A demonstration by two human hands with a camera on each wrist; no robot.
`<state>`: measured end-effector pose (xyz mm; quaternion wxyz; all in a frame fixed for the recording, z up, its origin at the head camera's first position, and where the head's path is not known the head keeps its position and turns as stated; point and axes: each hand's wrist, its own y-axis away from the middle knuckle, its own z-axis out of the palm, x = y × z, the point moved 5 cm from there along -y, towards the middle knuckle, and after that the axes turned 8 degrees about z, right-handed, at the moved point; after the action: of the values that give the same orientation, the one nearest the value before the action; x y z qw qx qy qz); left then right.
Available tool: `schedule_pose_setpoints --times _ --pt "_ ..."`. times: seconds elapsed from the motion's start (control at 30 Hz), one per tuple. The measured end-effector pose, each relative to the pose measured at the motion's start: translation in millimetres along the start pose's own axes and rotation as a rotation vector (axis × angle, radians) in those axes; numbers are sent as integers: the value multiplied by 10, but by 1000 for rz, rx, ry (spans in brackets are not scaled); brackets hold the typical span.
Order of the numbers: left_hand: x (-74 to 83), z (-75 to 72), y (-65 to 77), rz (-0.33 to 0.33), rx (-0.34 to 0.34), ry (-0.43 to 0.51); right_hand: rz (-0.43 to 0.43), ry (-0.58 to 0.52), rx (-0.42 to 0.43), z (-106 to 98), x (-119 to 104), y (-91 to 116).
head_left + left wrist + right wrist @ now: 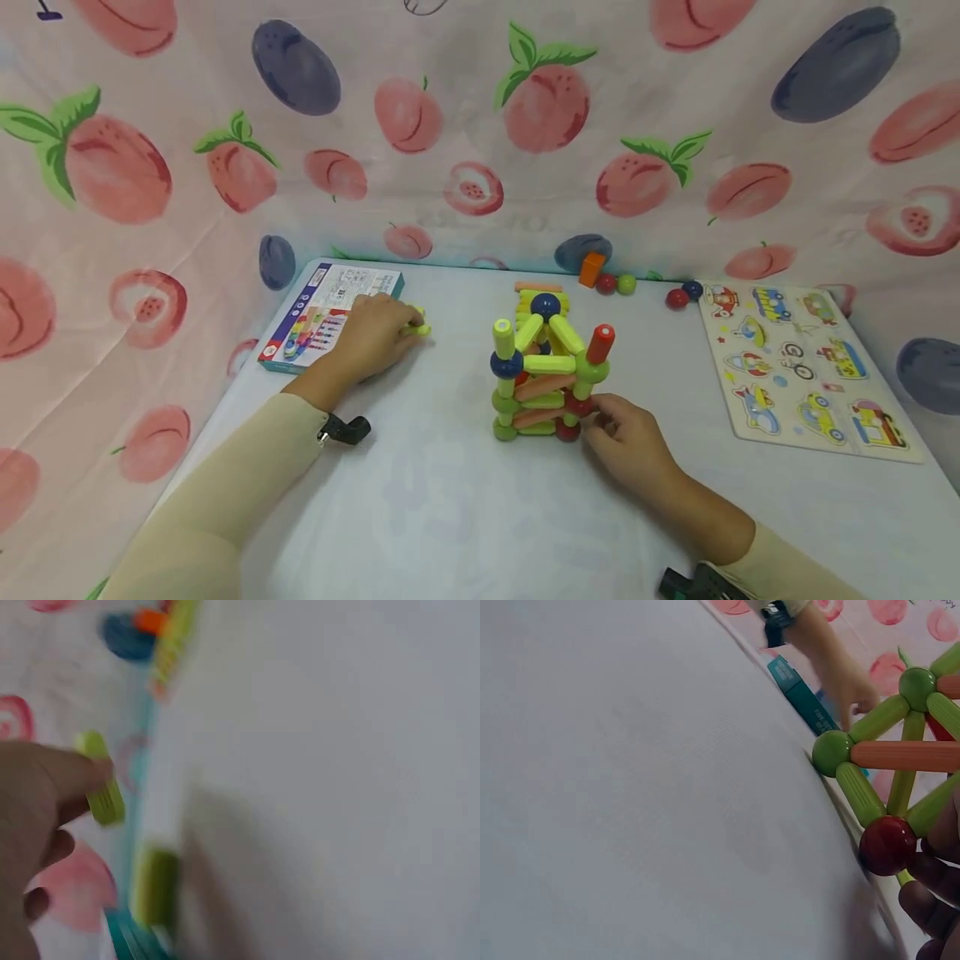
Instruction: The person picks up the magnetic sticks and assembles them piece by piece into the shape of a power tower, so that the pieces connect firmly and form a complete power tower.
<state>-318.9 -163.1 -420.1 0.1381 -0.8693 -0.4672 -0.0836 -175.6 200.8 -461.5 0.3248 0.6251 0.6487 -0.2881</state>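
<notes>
Across a desk (pixel 435 517) covered in smooth white, pale pink fabric (pixel 465 67) printed with peaches and dark blue fruit is rising at the back and along the left side, filling the background. Near the middle of the desk, an open-framed structure (pixel 549 364) of yellow-green and salmon-orange rods joined by green, red and dark blue balls is standing upright, an upright red rod (pixel 601 346) topping one corner. The right hand (pixel 637 450) is holding the structure low on its right side, its grip closing by a glossy red ball (pixel 887 846). Farther left, the left hand (pixel 371 333) is pinching a short yellow-green rod (pixel 109 801) beside a flat, teal-edged printed box (pixel 337 283). Along the back, an orange block (pixel 592 269) is sitting near a small green ball (pixel 626 284), while a pale board with colourful vehicle pictures (pixel 780 408) is lying at the right. The structure is partly hiding a group of yellow-green rods (pixel 522 308) behind it, and the left hand is covering part of the box. Blur in the left wrist view is smearing a second yellow-green piece (pixel 156 889), obscuring its exact shape. The right wrist view's edge is cutting off the structure and most of the right hand.
</notes>
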Motion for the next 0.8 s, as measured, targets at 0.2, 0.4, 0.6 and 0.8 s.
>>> schedule_pose_setpoints --times 0.2,0.4,0.6,0.8 --pt "815 -382 -413 54 162 906 -77 4 30 -1 -4 20" --pt "1508 -606 -697 240 87 1078 -103 3 44 36 -4 24" --pt "1598 -511 -776 281 31 1080 -100 10 34 51 -8 28" --pt "1585 -453 -792 291 40 1147 -41 15 -8 -9 -6 -51"
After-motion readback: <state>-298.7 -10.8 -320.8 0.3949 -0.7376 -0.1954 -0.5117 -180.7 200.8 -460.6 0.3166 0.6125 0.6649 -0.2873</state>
